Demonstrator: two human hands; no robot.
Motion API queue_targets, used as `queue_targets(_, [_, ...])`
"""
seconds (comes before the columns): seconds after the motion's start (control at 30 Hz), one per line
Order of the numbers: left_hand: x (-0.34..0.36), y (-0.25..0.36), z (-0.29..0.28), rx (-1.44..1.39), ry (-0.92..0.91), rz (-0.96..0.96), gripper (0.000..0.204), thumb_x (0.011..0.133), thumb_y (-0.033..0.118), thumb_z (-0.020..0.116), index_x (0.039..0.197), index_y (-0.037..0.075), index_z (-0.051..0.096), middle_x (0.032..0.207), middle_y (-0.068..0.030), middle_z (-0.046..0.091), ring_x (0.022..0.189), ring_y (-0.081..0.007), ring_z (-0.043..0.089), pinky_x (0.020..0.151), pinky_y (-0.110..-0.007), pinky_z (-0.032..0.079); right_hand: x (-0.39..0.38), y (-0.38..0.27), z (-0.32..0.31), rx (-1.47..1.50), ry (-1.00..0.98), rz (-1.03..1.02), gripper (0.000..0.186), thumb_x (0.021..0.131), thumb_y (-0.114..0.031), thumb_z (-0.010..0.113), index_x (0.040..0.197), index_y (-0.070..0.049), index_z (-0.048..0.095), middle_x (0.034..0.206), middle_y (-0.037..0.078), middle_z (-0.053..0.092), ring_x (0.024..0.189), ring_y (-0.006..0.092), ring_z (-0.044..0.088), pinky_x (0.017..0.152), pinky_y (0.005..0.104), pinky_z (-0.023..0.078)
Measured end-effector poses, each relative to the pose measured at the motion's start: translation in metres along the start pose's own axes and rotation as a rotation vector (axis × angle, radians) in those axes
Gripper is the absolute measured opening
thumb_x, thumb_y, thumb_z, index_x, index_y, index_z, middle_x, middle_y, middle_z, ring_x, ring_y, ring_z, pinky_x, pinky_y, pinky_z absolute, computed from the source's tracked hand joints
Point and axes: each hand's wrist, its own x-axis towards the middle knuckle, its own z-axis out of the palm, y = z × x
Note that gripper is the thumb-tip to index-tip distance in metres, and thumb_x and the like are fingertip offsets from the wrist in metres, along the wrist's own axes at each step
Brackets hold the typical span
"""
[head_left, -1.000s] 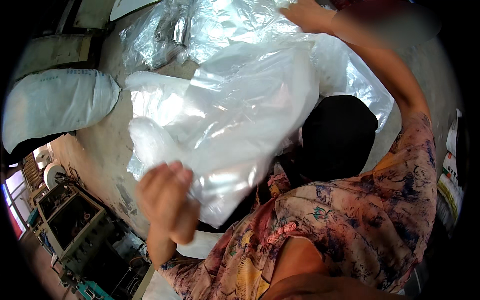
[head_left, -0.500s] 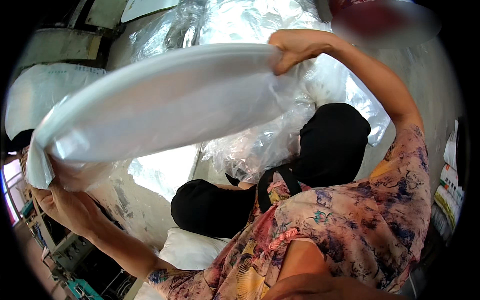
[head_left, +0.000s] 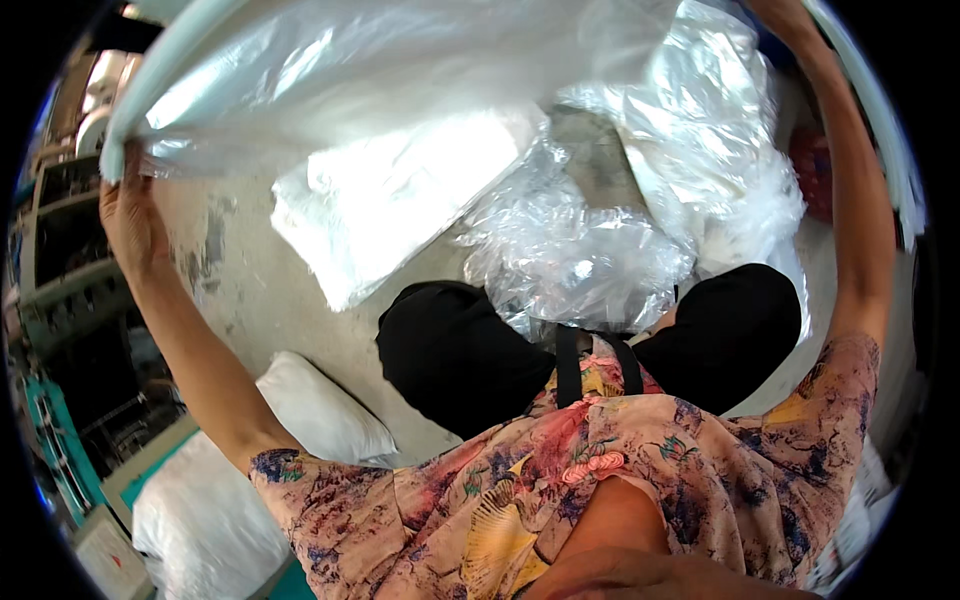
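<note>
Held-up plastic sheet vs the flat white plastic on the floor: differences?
Pose: the plastic sheet is raised, its left end in the left grip; the white plastic lies on the floor.
Framing: the plastic sheet runs out of the top of the picture; the white plastic's lower edges are in view.
Look: the plastic sheet is greyish, streaked; the white plastic is glaring white.
Shared: both pale and shiny.

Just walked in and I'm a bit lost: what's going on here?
A person with arms spread is handling a large plastic sheet. The left hand grips its edge; the right hand is mostly cut off at the top of the picture, so its grip is unclear. On the floor lie flat white plastic and crumpled clear plastic.
</note>
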Motion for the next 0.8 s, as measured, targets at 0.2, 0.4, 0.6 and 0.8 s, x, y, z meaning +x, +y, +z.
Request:
queue_targets(0.2, [-0.139, -0.042, -0.012, 0.444, -0.017, 0.143, 0.019, 0.089, -0.005, 0.058, 0.103, 0.004, 0.067, 0.122, -0.0130, 0.067, 0.110, -0.0218, 0.064, 0.091, -0.037, 0.053, -0.033, 0.026, 0.040, 0.310, -0.372, -0.008, 0.028, 0.091, -0.006, 0.062, 0.116, -0.013, 0.071, 0.121, 0.007, 0.068, 0.116, 0.0240, 0.063, 0.097, 0.0333, 0.053])
queue_targets(0.4, [-0.257, -0.133, 0.011, 1.164, -0.330, 0.255, 0.021, 0.081, -0.012, 0.057, 0.096, 0.001, 0.065, 0.122, -0.0156, 0.066, 0.113, -0.0329, 0.063, 0.092, -0.039, 0.054, -0.102, 0.028, 0.204, -0.206, -0.528, -0.379, 0.044, 0.080, 0.010, 0.057, 0.119, -0.009, 0.065, 0.143, 0.005, 0.053, 0.123, 0.0266, 0.059, 0.104, 0.0380, 0.049])
queue_targets(0.6, [-0.282, -0.127, 0.011, 1.160, -0.338, 0.093, 0.025, 0.081, -0.009, 0.059, 0.103, 0.001, 0.065, 0.127, -0.0158, 0.062, 0.115, -0.0320, 0.061, 0.091, -0.040, 0.053, -0.091, -0.007, 0.169, -0.241, -0.779, -0.155, 0.056, 0.077, 0.005, 0.064, 0.129, -0.016, 0.059, 0.151, 0.009, 0.042, 0.135, 0.0339, 0.044, 0.110, 0.0515, 0.039])
queue_targets(0.8, [-0.227, -0.041, 0.082, 0.934, -0.094, 0.118, 0.049, 0.079, -0.013, 0.057, 0.125, 0.003, 0.061, 0.129, -0.0197, 0.059, 0.120, -0.0339, 0.057, 0.098, -0.039, 0.048, -0.064, -0.106, 0.152, -0.502, -0.649, -0.301, 0.062, 0.081, -0.026, 0.076, 0.138, -0.025, 0.052, 0.158, 0.009, 0.028, 0.150, 0.0317, 0.015, 0.118, 0.0633, 0.009])
